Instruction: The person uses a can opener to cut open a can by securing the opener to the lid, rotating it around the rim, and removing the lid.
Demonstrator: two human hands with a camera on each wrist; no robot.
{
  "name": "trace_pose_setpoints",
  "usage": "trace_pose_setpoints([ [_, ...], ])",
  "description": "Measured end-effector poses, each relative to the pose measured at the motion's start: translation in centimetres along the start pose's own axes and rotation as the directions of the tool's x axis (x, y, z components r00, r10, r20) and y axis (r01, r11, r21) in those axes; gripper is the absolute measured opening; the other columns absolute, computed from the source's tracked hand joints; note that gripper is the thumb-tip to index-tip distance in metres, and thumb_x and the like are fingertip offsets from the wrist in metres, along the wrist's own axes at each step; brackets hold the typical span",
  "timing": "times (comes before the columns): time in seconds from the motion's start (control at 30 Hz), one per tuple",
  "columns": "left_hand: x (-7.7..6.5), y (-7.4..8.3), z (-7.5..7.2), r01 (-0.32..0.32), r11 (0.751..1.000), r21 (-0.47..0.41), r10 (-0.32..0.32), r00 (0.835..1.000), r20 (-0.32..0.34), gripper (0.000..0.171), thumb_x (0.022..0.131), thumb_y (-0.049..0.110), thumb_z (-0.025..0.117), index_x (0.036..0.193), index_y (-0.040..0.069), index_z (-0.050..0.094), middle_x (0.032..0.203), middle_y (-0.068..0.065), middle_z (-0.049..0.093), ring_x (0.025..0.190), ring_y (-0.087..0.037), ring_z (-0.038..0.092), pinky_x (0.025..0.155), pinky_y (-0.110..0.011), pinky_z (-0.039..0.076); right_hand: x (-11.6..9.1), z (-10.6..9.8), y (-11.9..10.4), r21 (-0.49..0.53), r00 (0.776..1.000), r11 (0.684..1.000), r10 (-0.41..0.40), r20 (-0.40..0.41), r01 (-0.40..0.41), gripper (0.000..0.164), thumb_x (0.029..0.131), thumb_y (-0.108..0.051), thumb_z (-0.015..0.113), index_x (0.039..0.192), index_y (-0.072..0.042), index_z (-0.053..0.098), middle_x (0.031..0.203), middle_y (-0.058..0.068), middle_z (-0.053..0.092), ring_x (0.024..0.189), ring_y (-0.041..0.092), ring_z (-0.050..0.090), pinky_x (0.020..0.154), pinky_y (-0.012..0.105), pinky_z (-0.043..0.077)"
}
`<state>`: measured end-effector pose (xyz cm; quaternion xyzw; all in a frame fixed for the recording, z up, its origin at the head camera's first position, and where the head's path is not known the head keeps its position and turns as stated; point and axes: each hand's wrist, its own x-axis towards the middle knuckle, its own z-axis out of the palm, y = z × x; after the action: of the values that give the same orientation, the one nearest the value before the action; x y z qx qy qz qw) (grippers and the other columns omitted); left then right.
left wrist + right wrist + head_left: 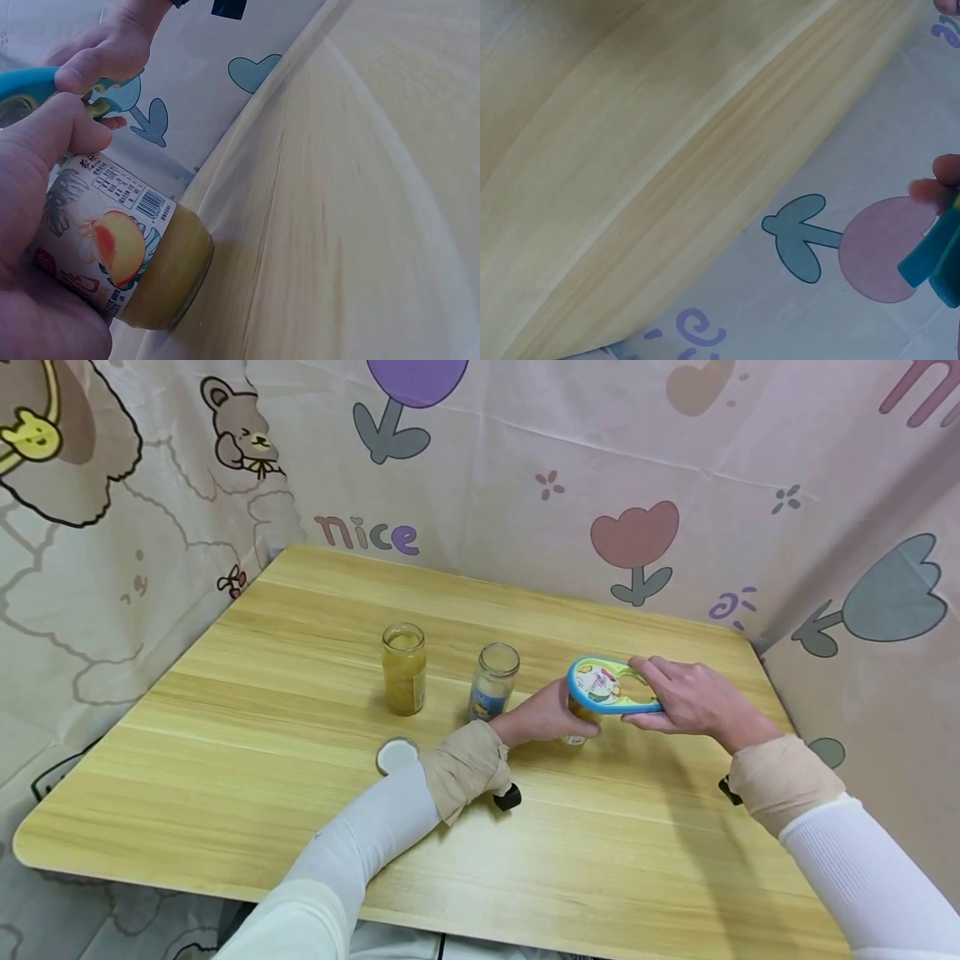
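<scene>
My left hand (pixel 547 714) grips a glass jar (pixel 169 262) with a peach label and yellowish contents, its fingers wrapped round the side. A blue and green jar opener (pixel 600 685) with a round sticker lies over the top of this jar, hiding it in the head view. My right hand (pixel 690 697) holds the opener by its handle end, thumb on one side and fingers on the other. In the left wrist view the jar's base points down towards the table. Only a few right-hand fingertips and the handle ends (pixel 930 255) show in the right wrist view.
Left of the hands stand a lidless jar (pixel 405 681) with yellowish contents and a lidless clear jar (pixel 495 672) with a blue label. A white lid (pixel 396 755) lies near the left forearm. A patterned cloth (pixel 487 485) hangs behind the wooden table (pixel 225 777).
</scene>
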<state>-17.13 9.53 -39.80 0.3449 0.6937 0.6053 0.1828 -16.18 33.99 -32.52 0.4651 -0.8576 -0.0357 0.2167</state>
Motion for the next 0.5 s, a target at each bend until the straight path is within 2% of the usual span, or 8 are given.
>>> trace_pose_setpoints([
  [0.1,-0.04,0.01,-0.04,-0.006,1.0,-0.007,0.006,1.0,0.005,0.068,0.079,0.006,0.074,0.137,0.014,0.041,0.128,0.003,0.052,0.113,-0.009,0.051,0.097,-0.023,0.042,0.07,0.03,0.13,0.003,1.0,1.0,-0.003,0.001,0.003,0.077,0.083,-0.068,0.054,0.122,-0.002,0.047,0.079,0.007,0.057,0.052,0.015,0.05,0.04,0.031,0.046],
  [0.33,-0.13,-0.07,-0.05,-0.034,0.999,-0.036,0.035,0.999,0.021,0.067,0.08,0.002,0.073,0.138,0.014,0.04,0.128,0.002,0.052,0.112,-0.01,0.052,0.096,-0.023,0.043,0.25,0.05,0.42,0.007,0.999,0.999,-0.032,-0.004,0.032,0.078,0.073,-0.059,0.068,0.122,-0.001,0.047,0.081,0.006,0.057,0.052,0.013,0.048,0.04,0.031,0.045],
  [0.5,-0.15,-0.15,-0.12,-0.04,0.998,-0.057,0.042,0.999,0.026,0.066,0.079,0.001,0.073,0.136,0.014,0.042,0.126,0.003,0.053,0.111,-0.009,0.052,0.096,-0.023,0.043,0.51,0.02,0.63,0.021,0.999,0.999,-0.038,0.003,0.038,0.077,0.083,-0.069,0.052,0.122,-0.003,0.047,0.083,0.005,0.057,0.052,0.011,0.046,0.041,0.03,0.045],
])
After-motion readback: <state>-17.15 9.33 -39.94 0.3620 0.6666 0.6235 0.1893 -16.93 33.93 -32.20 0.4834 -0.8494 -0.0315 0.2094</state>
